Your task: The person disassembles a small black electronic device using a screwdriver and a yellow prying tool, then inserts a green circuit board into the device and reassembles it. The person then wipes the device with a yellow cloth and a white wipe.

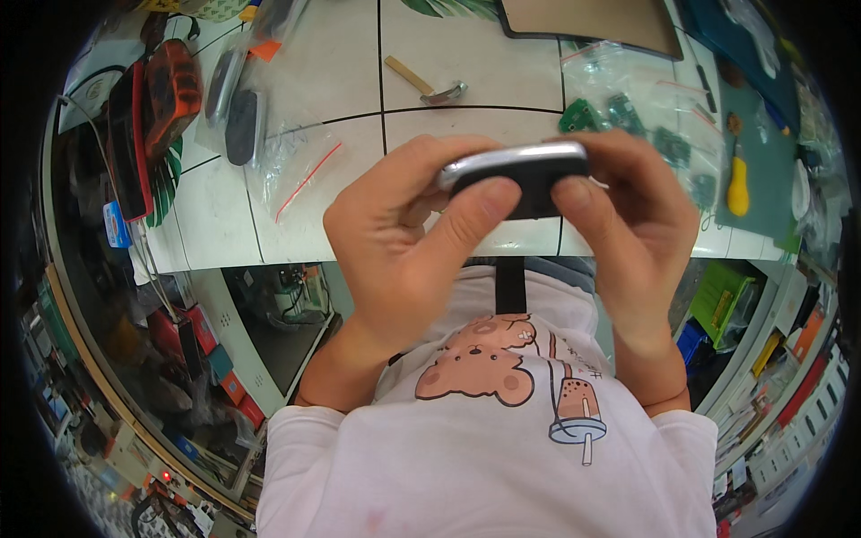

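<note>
Between my two hands, above the front edge of the table, is a small rounded black device casing point(529, 184) with a shiny silver rim. Its exact kind does not show. My left hand point(404, 233) grips its left end, thumb pressed on the black face. At the other end my right hand point(641, 229) holds it the same way, with the thumb on the lower right corner. The fingers behind the casing are partly hidden. Beyond my hands lies a small hammer point(426, 81) with a wooden handle and a metal head.
Dark oval casings point(244, 125) and a clear zip bag point(291, 170) lie at left, near an orange-and-black meter point(172, 94). At right are bagged green circuit boards point(625, 115) and a yellow-handled brush point(737, 184). A brown board point(592, 22) lies at the back.
</note>
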A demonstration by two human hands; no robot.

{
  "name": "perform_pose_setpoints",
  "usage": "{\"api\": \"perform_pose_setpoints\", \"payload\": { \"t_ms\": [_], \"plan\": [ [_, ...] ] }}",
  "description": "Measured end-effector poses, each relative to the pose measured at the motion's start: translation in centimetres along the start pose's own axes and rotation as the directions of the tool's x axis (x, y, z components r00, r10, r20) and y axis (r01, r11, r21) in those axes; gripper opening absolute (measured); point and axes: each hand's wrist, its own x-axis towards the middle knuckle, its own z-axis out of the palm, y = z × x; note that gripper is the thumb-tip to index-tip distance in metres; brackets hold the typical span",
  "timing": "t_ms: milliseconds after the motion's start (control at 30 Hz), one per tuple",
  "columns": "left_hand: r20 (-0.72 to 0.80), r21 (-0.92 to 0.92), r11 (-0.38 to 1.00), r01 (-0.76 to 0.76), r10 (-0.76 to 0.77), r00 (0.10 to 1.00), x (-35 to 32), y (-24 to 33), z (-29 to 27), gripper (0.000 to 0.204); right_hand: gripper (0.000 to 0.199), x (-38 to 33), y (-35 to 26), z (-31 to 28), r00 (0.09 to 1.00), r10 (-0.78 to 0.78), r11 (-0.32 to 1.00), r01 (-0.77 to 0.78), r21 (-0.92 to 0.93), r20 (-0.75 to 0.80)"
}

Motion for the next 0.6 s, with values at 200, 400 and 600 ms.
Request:
{"api": "perform_pose_setpoints", "payload": {
  "t_ms": [200, 400, 600],
  "plan": [
    [-0.099, -0.493, 0.856, 0.155, -0.232, 0.968, -0.1, -1.6, 0.7, 0.029, 0.03, 1.0, -0.4, 0.3, 0.992, 0.091, 0.978, -0.105, 0.178, 0.082],
    [0.018, -0.09, 0.992, 0.091, -0.09, 0.996, -0.3, -0.9, 0.3, 0.035, 0.029, 1.1, -0.6, -0.2, 0.992, -0.101, 0.993, 0.097, 0.064, 0.069],
    [0.165, 0.029, 0.994, -0.106, 0.099, 0.981, 1.1, 0.8, -1.2, 0.031, 0.033, 1.5, -0.9, -0.8, 0.957, -0.186, 0.976, 0.206, -0.07, 0.224]
  ]
}}
